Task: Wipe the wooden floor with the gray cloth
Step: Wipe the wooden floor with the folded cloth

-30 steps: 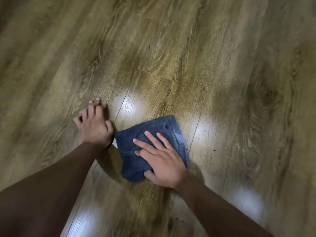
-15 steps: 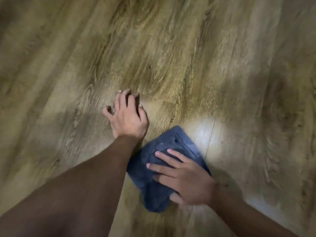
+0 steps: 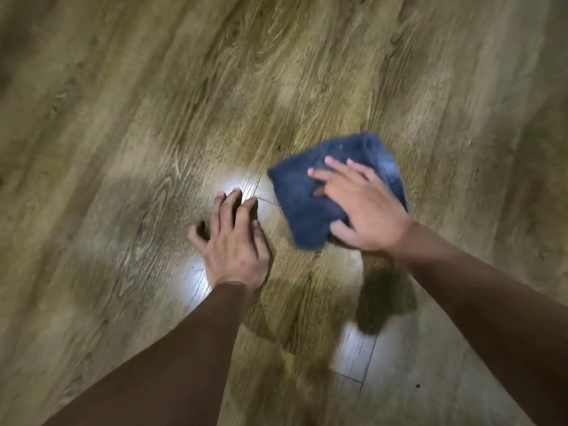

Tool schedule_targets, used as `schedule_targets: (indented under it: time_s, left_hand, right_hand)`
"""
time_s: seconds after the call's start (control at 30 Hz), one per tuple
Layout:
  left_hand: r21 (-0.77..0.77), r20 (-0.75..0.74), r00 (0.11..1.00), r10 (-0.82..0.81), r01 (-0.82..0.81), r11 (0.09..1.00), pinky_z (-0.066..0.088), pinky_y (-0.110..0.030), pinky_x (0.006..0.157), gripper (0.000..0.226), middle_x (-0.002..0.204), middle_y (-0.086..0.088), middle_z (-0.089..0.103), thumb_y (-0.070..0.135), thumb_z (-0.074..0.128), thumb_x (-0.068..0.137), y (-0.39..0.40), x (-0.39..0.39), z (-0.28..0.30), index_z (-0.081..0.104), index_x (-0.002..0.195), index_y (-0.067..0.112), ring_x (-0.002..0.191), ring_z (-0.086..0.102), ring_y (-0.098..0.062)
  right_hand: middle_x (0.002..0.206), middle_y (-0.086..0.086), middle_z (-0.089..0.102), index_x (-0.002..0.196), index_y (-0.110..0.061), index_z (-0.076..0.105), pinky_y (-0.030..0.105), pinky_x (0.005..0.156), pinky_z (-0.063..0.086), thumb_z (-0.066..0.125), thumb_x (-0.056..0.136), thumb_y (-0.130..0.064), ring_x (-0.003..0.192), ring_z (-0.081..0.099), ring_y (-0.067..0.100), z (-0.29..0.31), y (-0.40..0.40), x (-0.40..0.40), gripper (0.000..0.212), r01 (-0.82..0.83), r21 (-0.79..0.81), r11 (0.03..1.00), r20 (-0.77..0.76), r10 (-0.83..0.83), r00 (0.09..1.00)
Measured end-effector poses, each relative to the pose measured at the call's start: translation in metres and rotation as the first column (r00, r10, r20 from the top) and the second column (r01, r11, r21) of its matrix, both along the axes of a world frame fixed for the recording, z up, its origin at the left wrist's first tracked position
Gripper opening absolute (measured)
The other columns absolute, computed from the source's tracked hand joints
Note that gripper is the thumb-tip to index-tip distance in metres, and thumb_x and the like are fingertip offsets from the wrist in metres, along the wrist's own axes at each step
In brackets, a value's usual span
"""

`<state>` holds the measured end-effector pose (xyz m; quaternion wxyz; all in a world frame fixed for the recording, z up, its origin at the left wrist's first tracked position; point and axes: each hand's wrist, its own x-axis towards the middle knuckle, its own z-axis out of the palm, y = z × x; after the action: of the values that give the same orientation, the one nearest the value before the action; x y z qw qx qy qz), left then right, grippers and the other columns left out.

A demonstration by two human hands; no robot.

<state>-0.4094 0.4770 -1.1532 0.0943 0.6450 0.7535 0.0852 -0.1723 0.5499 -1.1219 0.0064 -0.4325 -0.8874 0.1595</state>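
Observation:
The gray cloth (image 3: 307, 207), dark blue-gray and folded into a rough square, lies flat on the wooden floor (image 3: 153, 118) right of centre. My right hand (image 3: 365, 210) presses down on its right half, fingers spread across the fabric and thumb at its near edge. My left hand (image 3: 233, 241) rests on the bare planks just left of the cloth, fingers apart and bent, holding nothing. A narrow strip of floor separates the left hand from the cloth. Both forearms reach in from the bottom of the view.
Brown wood-grain planks fill the whole view. Bright light glare shows by my left hand and on the planks (image 3: 356, 342) at lower right. A small dark speck (image 3: 417, 386) lies on the floor near the bottom right.
My right hand has slid the cloth away from me and to the right, out from beside my left wrist. The view has shifted, and my left hand now sits lower and left of the cloth.

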Motion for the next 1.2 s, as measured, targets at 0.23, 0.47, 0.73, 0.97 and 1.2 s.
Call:
schedule_targets:
  time_s: [0.23, 0.47, 0.73, 0.97, 1.2]
  left_hand:
    - [0.04, -0.016, 1.0, 0.005, -0.005, 0.999, 0.023, -0.058, 0.107, 0.041, 0.152, 0.005, 0.044, 0.034, 0.039, 0.093, -0.001, 0.002, -0.001, 0.053, 0.132, 0.03, 0.146, 0.031, -0.015]
    - [0.066, 0.033, 0.999, 0.005, -0.007, 0.998, 0.021, -0.058, 0.108, 0.041, 0.151, 0.004, 0.044, 0.034, 0.039, 0.092, -0.002, 0.003, -0.002, 0.052, 0.131, 0.029, 0.145, 0.032, -0.017]
    - [0.083, 0.018, 1.0, 0.015, -0.016, 0.996, 0.022, -0.059, 0.106, 0.041, 0.15, 0.004, 0.044, 0.034, 0.04, 0.092, -0.002, 0.007, -0.001, 0.053, 0.131, 0.029, 0.139, 0.038, -0.023]
    - [0.077, -0.116, 0.992, 0.046, -0.037, 0.996, 0.027, -0.06, 0.102, 0.043, 0.135, -0.016, 0.047, 0.036, 0.035, 0.09, -0.006, 0.013, 0.002, 0.049, 0.125, 0.014, 0.121, 0.046, -0.035]
    - [-0.108, -0.1, 0.995, -0.005, -0.006, 0.994, 0.029, -0.056, 0.109, 0.045, 0.14, -0.018, 0.044, 0.031, 0.05, 0.092, 0.033, 0.14, 0.032, 0.045, 0.131, 0.009, 0.131, 0.042, -0.035]
  right_hand:
    - [0.16, -0.002, 0.034, 0.141, -0.017, 0.044, 0.044, 0.124, 0.007, 0.054, 0.087, -0.034, 0.153, 0.015, 0.024, -0.001, 0.057, -0.043, 0.058, 0.542, 0.013, 0.84, -0.084, -0.54, 0.838]
    - [0.16, -0.002, 0.034, 0.133, -0.017, 0.052, 0.046, 0.124, 0.009, 0.057, 0.086, -0.034, 0.153, 0.016, 0.027, -0.006, 0.004, -0.03, 0.051, 0.54, 0.062, 0.84, -0.093, -0.534, 0.841]
    - [0.159, -0.001, 0.035, 0.133, -0.015, 0.051, 0.047, 0.124, 0.009, 0.059, 0.086, -0.027, 0.153, 0.015, 0.026, -0.001, -0.085, 0.102, 0.049, 0.784, 0.005, 0.621, -0.13, -0.777, 0.616]
    - [0.16, 0.003, 0.032, 0.132, -0.015, 0.046, 0.047, 0.124, 0.005, 0.059, 0.083, -0.024, 0.153, 0.013, 0.028, -0.001, -0.175, 0.15, 0.051, 0.939, 0.017, 0.343, -0.153, -0.928, 0.341]
    - [0.161, 0.001, 0.031, 0.132, -0.016, 0.048, 0.052, 0.123, 0.008, 0.055, 0.082, -0.03, 0.153, 0.012, 0.029, -0.009, -0.195, 0.145, 0.053, 0.897, 0.023, 0.442, -0.114, -0.89, 0.441]
